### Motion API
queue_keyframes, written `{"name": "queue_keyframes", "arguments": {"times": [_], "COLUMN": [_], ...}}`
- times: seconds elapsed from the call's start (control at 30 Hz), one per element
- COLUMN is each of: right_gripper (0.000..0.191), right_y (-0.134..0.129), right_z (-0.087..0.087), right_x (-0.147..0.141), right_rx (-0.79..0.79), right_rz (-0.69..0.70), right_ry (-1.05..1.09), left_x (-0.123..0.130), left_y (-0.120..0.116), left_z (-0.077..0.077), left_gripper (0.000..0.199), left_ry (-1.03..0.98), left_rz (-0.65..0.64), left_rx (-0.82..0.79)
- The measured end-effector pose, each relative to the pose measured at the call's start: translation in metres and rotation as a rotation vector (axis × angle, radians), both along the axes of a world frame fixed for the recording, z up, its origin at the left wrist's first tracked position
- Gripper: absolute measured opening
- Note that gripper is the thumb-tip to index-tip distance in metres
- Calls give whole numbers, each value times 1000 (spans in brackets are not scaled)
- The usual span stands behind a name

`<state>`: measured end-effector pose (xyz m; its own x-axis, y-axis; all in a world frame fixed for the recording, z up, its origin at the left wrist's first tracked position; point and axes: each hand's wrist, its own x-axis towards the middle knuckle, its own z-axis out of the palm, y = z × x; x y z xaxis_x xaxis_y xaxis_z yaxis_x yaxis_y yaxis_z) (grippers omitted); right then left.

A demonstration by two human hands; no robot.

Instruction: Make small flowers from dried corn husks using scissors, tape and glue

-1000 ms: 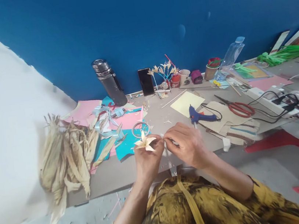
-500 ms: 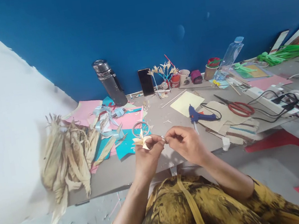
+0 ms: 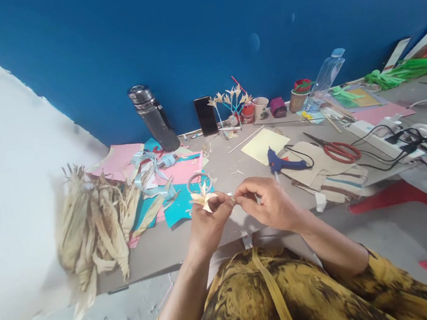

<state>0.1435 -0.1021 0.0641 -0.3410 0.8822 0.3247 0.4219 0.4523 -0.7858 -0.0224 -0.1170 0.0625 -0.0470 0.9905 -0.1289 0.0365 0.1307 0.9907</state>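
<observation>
The left grip (image 3: 210, 226) is closed, thumb against forefinger, and has the flower (image 3: 203, 198), whose pale, pointed petals stand clear over the back of the forefinger. The right grip (image 3: 269, 202) is pinched as well, its fingertips nearly meeting the left ones at a pale sliver (image 3: 230, 194); whether that is the flower's stem or a separate strip is too small to tell.

The flower is held in the air above the near part of the bench (image 3: 219, 156). It should weigh next to nothing. The petals look thin, dry and papery, so they would probably bend a little, then crease or split; slipping seems less of a worry than crushing. The best hold is likely low, at the base beneath the petals, with a light pinch and nothing pressing on the tips.

Just beyond the left hand lie the tape (image 3: 188, 185) and blue paper (image 3: 175, 213). Past the right hand are the glue gun (image 3: 285, 163) and scissors (image 3: 329, 149). Far left, husks (image 3: 103, 223) hang over the bench's edge.
</observation>
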Motion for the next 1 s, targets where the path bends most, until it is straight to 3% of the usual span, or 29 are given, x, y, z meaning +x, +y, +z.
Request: {"name": "queue_keyframes", "arguments": {"times": [0.2,0.33,0.4,0.6,0.83,1.0], "right_gripper": [11,14,13,5,17,24], "right_y": [3,4,4,3,11,18], "right_z": [8,8,6,-2,-16,-27], "right_x": [5,8,8,9,12,15], "right_rx": [142,160,92,-368,-530,-679], "right_rz": [44,90,101,158,23,-134], "right_ry": [-144,-208,-176,160,448,811], "left_x": [-3,-3,-3,-6,-11,-17], "left_y": [-2,-2,-2,1,6,8], "left_z": [3,6,5,-2,-9,-9], "left_gripper": [11,11,10,7,11,13], "left_ry": [120,156,117,-13,-161,-215], "left_rz": [-144,-182,-186,-156,-131,-70], "left_rx": [102,74,53,-44,-112,-141]}}
